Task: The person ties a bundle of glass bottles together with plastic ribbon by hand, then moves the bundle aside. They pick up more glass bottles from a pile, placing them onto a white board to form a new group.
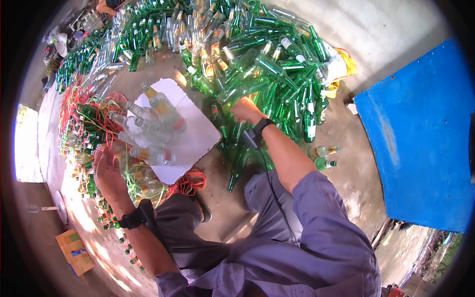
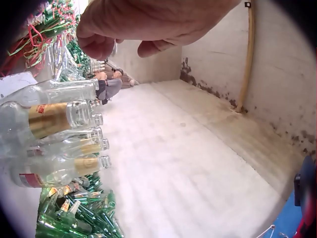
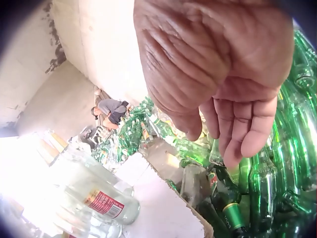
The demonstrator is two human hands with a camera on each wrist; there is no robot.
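Observation:
Several clear glass bottles (image 1: 170, 116) with gold neck labels stand on a white board (image 1: 200, 133) left of centre. My left hand (image 1: 109, 173) hovers at the near left side of these bottles, fingers loosely extended and holding nothing. Seen from the left wrist, that hand (image 2: 158, 20) is above the row of bottle necks. My right hand (image 1: 249, 111) reaches over the near edge of a heap of green bottles (image 1: 274, 69). In the right wrist view its fingers (image 3: 242, 124) hang fairly straight, tips overlapping a dark green bottle (image 3: 228, 193).
Green bottles bundled in red and green twine (image 1: 91, 116) stand on the left. More bottles (image 1: 143, 37) spread along the back, where another person (image 3: 111, 110) is bent over. A blue panel (image 1: 420, 133) is at the right. Two loose bottles (image 1: 324, 152) lie near my right forearm.

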